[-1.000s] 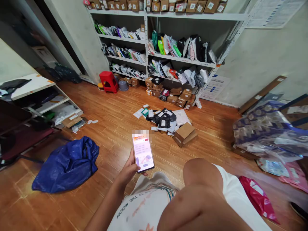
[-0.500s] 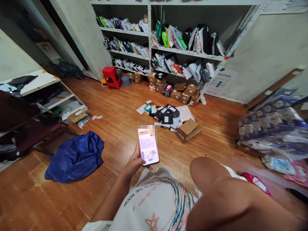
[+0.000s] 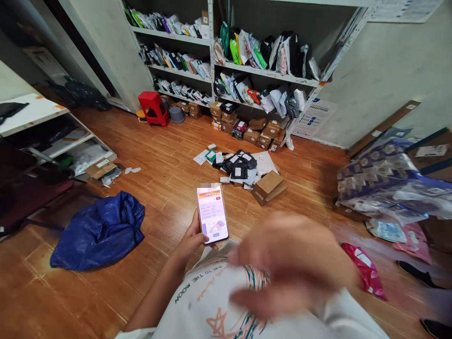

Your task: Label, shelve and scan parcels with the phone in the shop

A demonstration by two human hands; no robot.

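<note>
My left hand (image 3: pixel 193 239) is wrapped round a smartphone (image 3: pixel 213 214), its thumb along the lower left edge. The lit screen faces up toward me and shows an orange banner over a pale page. My right hand (image 3: pixel 293 263) is close to the camera, in front of my printed white shirt (image 3: pixel 201 301). Motion smears its fingers, so their pose is unclear, and no object can be made out in it. The phone lies to the left of that hand, apart from it.
Ahead on the wooden floor lie a pile of parcels (image 3: pixel 238 165) and a cardboard box (image 3: pixel 268 187). Shelves (image 3: pixel 264 71) of packages stand behind. A blue sack (image 3: pixel 100 233) lies left; wrapped packs (image 3: pixel 376 183) and a pink parcel (image 3: pixel 363 270) are right.
My right arm, earlier bent with its elbow raised, has swung so that the hand shows in front of my shirt. The phone stays in my left hand. The view has shifted slightly right.
</note>
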